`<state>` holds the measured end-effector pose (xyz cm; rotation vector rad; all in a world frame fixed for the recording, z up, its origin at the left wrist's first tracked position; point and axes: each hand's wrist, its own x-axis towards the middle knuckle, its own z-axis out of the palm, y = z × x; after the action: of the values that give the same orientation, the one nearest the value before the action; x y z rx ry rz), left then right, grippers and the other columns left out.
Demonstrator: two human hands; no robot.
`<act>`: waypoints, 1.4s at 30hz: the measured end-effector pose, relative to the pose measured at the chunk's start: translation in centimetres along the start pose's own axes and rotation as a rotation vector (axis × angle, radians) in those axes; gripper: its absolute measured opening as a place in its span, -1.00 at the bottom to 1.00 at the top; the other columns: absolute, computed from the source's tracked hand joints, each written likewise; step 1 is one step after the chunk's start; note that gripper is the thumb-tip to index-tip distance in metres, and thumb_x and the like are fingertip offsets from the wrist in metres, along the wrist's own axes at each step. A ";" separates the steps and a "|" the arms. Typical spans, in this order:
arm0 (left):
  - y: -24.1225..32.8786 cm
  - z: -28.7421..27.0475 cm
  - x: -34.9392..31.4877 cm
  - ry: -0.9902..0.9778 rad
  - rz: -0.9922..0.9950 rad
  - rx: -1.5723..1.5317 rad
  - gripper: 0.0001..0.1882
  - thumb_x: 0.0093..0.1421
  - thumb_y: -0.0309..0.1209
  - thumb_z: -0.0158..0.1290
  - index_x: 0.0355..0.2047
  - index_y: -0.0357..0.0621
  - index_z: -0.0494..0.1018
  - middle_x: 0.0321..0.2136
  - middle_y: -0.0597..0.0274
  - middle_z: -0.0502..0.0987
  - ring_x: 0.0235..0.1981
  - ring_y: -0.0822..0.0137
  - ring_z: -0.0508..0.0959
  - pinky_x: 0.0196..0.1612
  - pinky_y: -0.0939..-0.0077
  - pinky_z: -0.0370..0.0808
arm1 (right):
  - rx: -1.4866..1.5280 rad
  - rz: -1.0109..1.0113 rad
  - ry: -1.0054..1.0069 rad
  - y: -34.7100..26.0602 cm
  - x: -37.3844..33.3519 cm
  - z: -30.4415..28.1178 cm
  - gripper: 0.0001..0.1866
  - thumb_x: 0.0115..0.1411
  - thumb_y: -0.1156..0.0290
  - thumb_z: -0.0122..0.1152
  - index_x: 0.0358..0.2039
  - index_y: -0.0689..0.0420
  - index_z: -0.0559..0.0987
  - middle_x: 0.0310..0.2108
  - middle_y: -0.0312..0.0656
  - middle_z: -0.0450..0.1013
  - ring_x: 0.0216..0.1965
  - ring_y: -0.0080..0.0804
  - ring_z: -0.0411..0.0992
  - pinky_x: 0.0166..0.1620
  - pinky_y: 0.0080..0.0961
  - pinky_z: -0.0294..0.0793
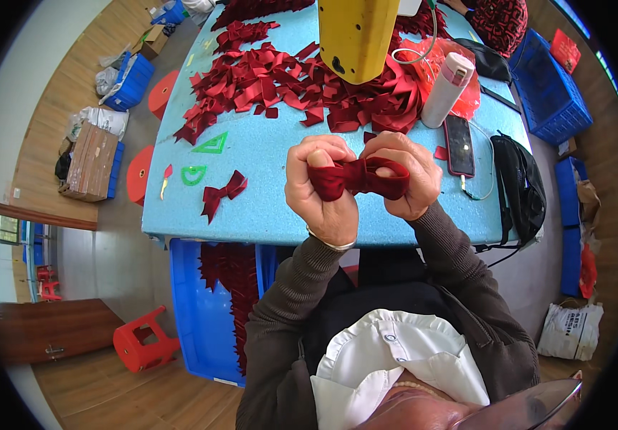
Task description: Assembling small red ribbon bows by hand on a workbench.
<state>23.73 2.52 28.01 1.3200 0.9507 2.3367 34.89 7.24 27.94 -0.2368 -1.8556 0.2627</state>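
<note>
Well, the bow [358,177] sits at the centre of a clock face here, raised in both hands above the table's [266,215] near edge, with twelve pointing away from the wearer. On its nine o'clock side, the left hand [302,179] pinches one loop, thumb pressed on the velvet and fingers curled together. At three o'clock, the right hand [420,172] grips the other loop, a digit showing within it; how firmly the hidden fingers press, I cannot tell.

To shape it well, I would pull both loops evenly, leave the middle band square and centred, and ease the pinch so the velvet does not crease. The finished-looking second bow [223,193], at nine o'clock, could serve for comparing loop size; the red ribbon heap [266,79] lies from ten round to one.

As for writing, the white sack [571,331] at four o'clock carries bold dark print, the plainest lettering in view. I can make out no wording on the bottle [444,93] at half past one, nor on the dark-screened phone [459,147] nearer two.
</note>
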 end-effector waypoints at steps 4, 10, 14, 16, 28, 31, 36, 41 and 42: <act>-0.8 0.0 -0.1 0.008 0.001 -0.040 -0.73 0.37 -0.29 -0.12 -0.41 -0.22 0.25 -0.47 0.16 0.40 -0.48 0.46 0.35 -0.39 0.58 0.35 | -0.021 -0.013 0.041 0.7 -0.3 0.8 -0.79 -0.02 0.63 0.20 -0.32 0.30 0.45 -0.44 -0.01 0.47 -0.46 -0.19 0.49 -0.40 -0.41 0.49; -1.6 0.1 -0.1 0.046 0.011 -0.018 -0.73 0.37 -0.28 -0.11 -0.42 -0.20 0.23 -0.49 0.18 0.39 -0.51 0.49 0.33 -0.42 0.63 0.33 | 0.192 0.066 0.196 0.5 -0.4 2.4 -0.77 -0.03 0.59 0.27 -0.32 0.28 0.45 -0.43 -0.03 0.44 -0.48 -0.19 0.46 -0.47 -0.45 0.44; -1.5 0.0 0.4 0.084 -0.004 -0.027 -0.72 0.37 -0.27 -0.11 -0.43 -0.18 0.23 -0.51 0.21 0.38 -0.54 0.50 0.32 -0.45 0.64 0.32 | 0.138 0.049 0.087 1.0 -0.3 2.1 -0.80 0.00 0.59 0.26 -0.36 0.28 0.44 -0.46 -0.04 0.43 -0.52 -0.19 0.45 -0.49 -0.45 0.43; -1.7 -0.4 0.4 0.076 -0.009 -0.031 -0.72 0.37 -0.27 -0.12 -0.43 -0.18 0.23 -0.52 0.22 0.38 -0.55 0.51 0.32 -0.45 0.64 0.32 | 0.124 0.049 0.086 0.7 -0.3 2.5 -0.82 0.00 0.59 0.25 -0.38 0.27 0.44 -0.48 -0.05 0.42 -0.53 -0.20 0.44 -0.50 -0.45 0.42; -2.8 -1.6 0.0 0.103 -0.201 -0.093 -0.64 0.38 -0.22 -0.13 -0.49 -0.19 0.25 -0.56 0.29 0.36 -0.57 0.54 0.32 -0.48 0.64 0.32 | 0.034 0.236 0.171 0.0 -2.1 5.1 -0.93 0.06 0.59 0.17 -0.47 0.24 0.44 -0.58 -0.14 0.41 -0.62 -0.23 0.42 -0.53 -0.47 0.38; -3.5 -1.9 -0.6 0.091 -0.182 -0.047 -0.64 0.38 -0.22 -0.13 -0.51 -0.20 0.25 -0.57 0.31 0.35 -0.58 0.55 0.32 -0.49 0.65 0.31 | -0.012 0.265 0.193 0.0 -2.5 5.2 -0.94 0.06 0.60 0.16 -0.47 0.24 0.45 -0.57 -0.13 0.42 -0.62 -0.23 0.42 -0.53 -0.47 0.38; -3.5 -3.4 -1.1 -0.030 -0.206 0.053 -0.75 0.34 -0.33 -0.04 -0.44 -0.22 0.33 -0.54 0.34 0.40 -0.56 0.59 0.34 -0.49 0.69 0.31 | -0.009 0.338 0.154 0.7 -3.0 4.4 -0.94 0.12 0.53 0.13 -0.46 0.24 0.47 -0.62 -0.15 0.42 -0.63 -0.30 0.42 -0.53 -0.51 0.37; -3.5 -4.5 -1.6 -0.147 -0.189 0.211 -0.89 0.24 -0.47 0.07 -0.38 -0.23 0.39 -0.49 0.35 0.45 -0.53 0.63 0.37 -0.50 0.72 0.31 | 0.062 0.437 0.155 1.0 -4.2 4.6 -0.79 0.25 0.40 0.08 -0.45 0.28 0.49 -0.68 -0.26 0.38 -0.69 -0.58 0.35 -0.58 -0.59 0.31; -3.5 -4.7 -1.8 -0.161 -0.147 0.215 -0.91 0.22 -0.50 0.10 -0.37 -0.23 0.40 -0.48 0.35 0.46 -0.52 0.63 0.38 -0.50 0.73 0.31 | 0.112 0.482 0.154 0.8 -4.5 4.7 -0.79 0.26 0.40 0.08 -0.46 0.27 0.49 -0.68 -0.27 0.38 -0.69 -0.60 0.34 -0.59 -0.60 0.30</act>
<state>20.51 2.23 22.85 1.4393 1.2292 2.0311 31.74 6.41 22.22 -0.6104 -1.6057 0.6595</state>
